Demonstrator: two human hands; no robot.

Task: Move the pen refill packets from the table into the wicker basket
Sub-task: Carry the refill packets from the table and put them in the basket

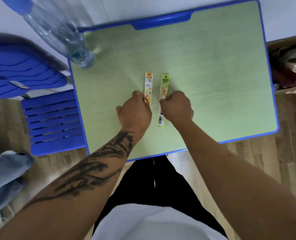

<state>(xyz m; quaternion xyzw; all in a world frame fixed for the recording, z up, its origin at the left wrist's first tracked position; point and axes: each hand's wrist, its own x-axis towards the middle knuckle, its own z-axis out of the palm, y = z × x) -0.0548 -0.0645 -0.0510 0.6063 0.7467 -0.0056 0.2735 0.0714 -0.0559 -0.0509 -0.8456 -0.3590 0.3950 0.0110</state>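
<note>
**Two refill packets, each under its own hand, lying near-to-far on the tabletop**

At the far left corner of the green tabletop (213, 75), a clear plastic bottle (60, 32) is seen, well apart from the work.

Left of centre, the left hand (135, 110) is curled over the near end of an orange-and-white pen refill packet (148, 85); its fingertips appear to pinch the packet's left edge. The packet's long axis runs from near to far, and its far part projects beyond the knuckles.

Just beside it to the right, a green pen refill packet (164, 85) lies almost parallel, with a narrow strip of tabletop between the two. The right hand (177, 108) is curled on its middle from the right side, so the barcoded near end shows below the hand and the far end above it.

Each packet is therefore nearest to its own hand and is gripped across its width. Both are judged to rest on the surface, not yet lifted.

No wicker basket is visible, so the direction of the carry cannot be told.
</note>
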